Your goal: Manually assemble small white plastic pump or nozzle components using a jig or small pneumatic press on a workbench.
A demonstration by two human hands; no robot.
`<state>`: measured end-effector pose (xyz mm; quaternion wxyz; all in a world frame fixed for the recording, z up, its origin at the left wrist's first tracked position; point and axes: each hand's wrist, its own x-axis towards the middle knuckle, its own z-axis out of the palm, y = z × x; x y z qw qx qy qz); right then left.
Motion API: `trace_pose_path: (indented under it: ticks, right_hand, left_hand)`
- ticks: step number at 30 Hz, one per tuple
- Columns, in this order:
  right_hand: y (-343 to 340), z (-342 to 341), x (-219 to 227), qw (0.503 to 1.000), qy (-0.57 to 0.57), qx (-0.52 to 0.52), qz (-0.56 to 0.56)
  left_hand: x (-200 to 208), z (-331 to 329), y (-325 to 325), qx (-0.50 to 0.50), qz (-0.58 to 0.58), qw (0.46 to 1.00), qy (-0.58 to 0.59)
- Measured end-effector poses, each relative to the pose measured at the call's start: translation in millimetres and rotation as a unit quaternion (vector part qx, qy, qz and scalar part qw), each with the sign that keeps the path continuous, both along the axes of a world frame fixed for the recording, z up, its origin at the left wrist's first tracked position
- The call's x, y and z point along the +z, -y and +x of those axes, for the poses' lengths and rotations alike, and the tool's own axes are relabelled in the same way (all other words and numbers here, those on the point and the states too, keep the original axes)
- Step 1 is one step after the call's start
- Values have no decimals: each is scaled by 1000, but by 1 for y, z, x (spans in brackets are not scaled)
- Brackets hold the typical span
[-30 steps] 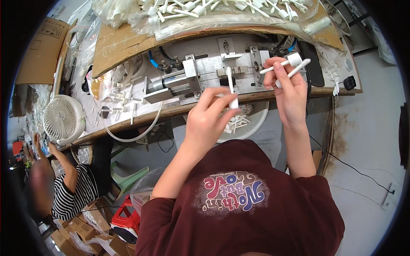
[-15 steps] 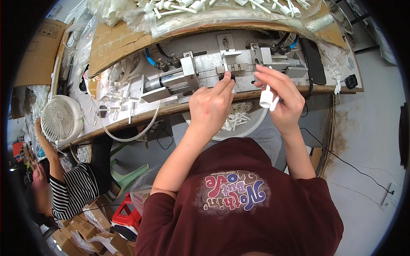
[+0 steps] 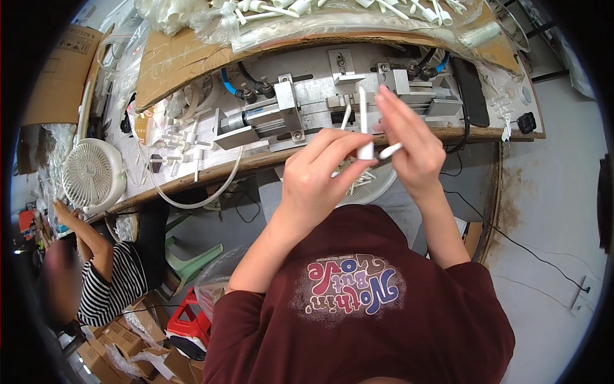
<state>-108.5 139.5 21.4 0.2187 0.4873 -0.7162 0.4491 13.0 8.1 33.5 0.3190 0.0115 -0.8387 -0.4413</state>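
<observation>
Just above the near edge of the table (image 3: 262,152), between the person's two hands, a white capped part (image 3: 366,152) stands roughly upright, its stem pointing away from the body. The left hand (image 3: 310,169) has thumb and forefinger clamped on the cap end. The right hand (image 3: 412,150), its long fingers stretched out side by side, holds a white rod (image 3: 389,151) whose rounded end pokes out toward the cap; whether the two touch, I cannot tell. A light pinch low on the cap probably serves best, leaving the stem clear of the right fingers, with the rod tucked closer to the palm. Beyond the left fingers, a white stick (image 3: 346,116) slants near the metal fixture (image 3: 336,101). Below the hands is a basket (image 3: 386,184) of small white pieces; farther off, cardboard (image 3: 166,70) lies by a heap of white parts (image 3: 281,9).
</observation>
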Motion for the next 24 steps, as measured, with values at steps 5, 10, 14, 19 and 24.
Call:
trace_pose_path:
  ticks: [5, 10, 14, 19, 24]
  right_hand:
    - [-15, 6, 9, 937, 346, -15, -47]
    - [-24, 6, 12, 850, 506, 104, -105]
    - [-24, 8, 13, 842, 511, 131, -110]
    - [-15, 7, 23, 920, 373, 44, -113]
    - [-21, 7, 26, 810, 568, 97, -111]
  left_hand:
    - [-25, -5, 6, 87, -181, 978, 60]
    - [-34, -19, 9, 109, -278, 952, 61]
    - [-34, -22, 11, 110, -285, 949, 78]
    - [-36, -21, 12, 111, -276, 952, 75]
    - [-23, -17, 13, 36, -177, 982, 51]
